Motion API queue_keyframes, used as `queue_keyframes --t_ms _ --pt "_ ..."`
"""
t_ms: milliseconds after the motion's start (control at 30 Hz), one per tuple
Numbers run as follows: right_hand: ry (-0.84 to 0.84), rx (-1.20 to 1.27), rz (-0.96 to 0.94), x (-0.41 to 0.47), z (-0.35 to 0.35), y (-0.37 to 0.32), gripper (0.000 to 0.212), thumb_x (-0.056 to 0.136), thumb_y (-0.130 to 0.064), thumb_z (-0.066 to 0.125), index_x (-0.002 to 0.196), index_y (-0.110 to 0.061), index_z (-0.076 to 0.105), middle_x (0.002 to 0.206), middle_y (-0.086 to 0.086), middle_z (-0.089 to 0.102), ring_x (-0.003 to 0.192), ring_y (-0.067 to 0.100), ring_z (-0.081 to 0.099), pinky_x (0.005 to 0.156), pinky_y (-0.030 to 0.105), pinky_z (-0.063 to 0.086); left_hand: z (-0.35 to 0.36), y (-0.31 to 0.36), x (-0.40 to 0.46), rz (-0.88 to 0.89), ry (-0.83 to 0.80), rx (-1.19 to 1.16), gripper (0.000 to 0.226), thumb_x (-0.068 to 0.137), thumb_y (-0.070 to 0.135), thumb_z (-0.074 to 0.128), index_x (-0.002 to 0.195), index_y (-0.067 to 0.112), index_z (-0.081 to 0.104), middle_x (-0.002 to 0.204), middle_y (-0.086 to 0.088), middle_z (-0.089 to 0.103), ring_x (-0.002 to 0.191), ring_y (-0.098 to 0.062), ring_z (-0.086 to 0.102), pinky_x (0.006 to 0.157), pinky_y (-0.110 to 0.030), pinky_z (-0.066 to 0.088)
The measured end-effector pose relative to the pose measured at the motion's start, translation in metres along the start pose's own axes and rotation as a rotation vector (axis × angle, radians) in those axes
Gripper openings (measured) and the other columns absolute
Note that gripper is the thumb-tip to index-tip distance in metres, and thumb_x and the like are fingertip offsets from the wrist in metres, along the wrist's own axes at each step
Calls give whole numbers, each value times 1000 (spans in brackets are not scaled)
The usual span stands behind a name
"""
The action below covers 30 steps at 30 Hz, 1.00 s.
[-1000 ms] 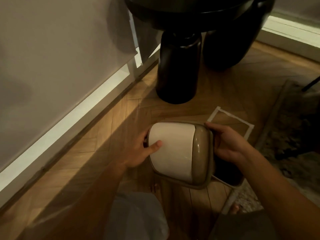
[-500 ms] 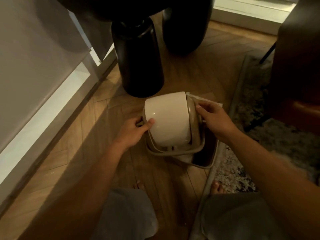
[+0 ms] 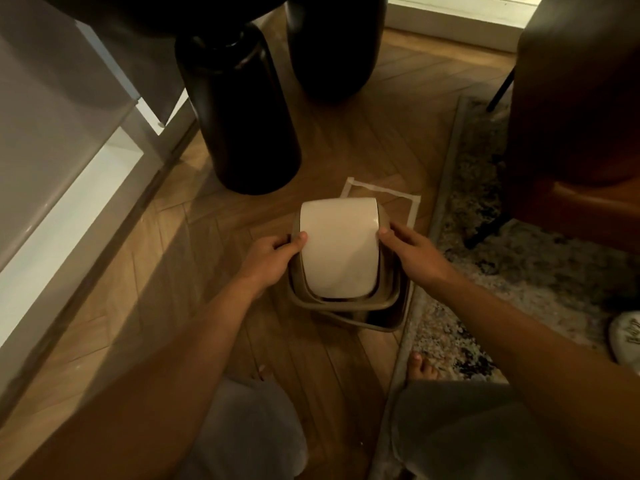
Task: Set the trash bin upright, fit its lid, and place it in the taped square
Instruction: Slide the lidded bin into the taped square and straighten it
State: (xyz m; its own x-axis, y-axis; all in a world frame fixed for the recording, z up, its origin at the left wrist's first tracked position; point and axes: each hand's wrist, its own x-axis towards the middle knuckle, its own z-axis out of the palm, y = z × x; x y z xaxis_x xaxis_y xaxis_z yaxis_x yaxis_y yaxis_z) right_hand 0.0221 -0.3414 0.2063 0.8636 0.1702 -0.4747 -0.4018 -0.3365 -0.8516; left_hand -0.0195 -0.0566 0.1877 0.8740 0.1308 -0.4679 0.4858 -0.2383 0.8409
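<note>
A small beige trash bin (image 3: 381, 323) stands upright on the wooden floor, its rim showing at the near right. Above it sits the lid (image 3: 337, 247), a brown frame with a cream swing flap, tilted and offset so it does not sit flush on the rim. My left hand (image 3: 275, 258) grips the lid's left edge, thumb on the flap. My right hand (image 3: 412, 252) holds the lid's right edge. A square of white tape (image 3: 381, 195) lies on the floor just behind the bin; the lid hides its near part.
Two black rounded furniture legs (image 3: 239, 109) stand behind the tape. A white wall and baseboard (image 3: 79, 188) run along the left. A patterned rug (image 3: 512, 271) and a brown chair (image 3: 581, 116) are on the right. My knees and bare toes are at the bottom.
The lid has turned from lying sideways to lengthwise over the bin and has come down closer to the rim. Both hands have shifted to its left and right edges. The camera moved.
</note>
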Motion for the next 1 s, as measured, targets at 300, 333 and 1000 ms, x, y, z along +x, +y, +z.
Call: queue_keyframes --t_ms 300,333,1000 --pt "29 49 16 -4 -18 28 79 84 -69 62 153 -37 40 132 -21 56 111 -2 60 82 16 49 29 3 13 -37 -60 -2 42 85 64 63 114 34 70 106 21 70 100 1 64 85 -24 51" --pt "43 31 25 -4 -19 32 79 85 -70 61 153 -37 40 137 -18 55 113 1 59 84 18 47 32 2 14 -58 -97 3 50 87 63 61 126 32 65 115 16 67 108 -6 61 90 -28 49" --pt "-40 -244 90 -17 -28 72 74 95 -63 50 160 -41 21 157 4 46 140 25 46 115 45 40 58 -9 23 -112 -269 151 66 95 59 48 151 26 40 145 0 51 131 -23 49 106 -45 44"
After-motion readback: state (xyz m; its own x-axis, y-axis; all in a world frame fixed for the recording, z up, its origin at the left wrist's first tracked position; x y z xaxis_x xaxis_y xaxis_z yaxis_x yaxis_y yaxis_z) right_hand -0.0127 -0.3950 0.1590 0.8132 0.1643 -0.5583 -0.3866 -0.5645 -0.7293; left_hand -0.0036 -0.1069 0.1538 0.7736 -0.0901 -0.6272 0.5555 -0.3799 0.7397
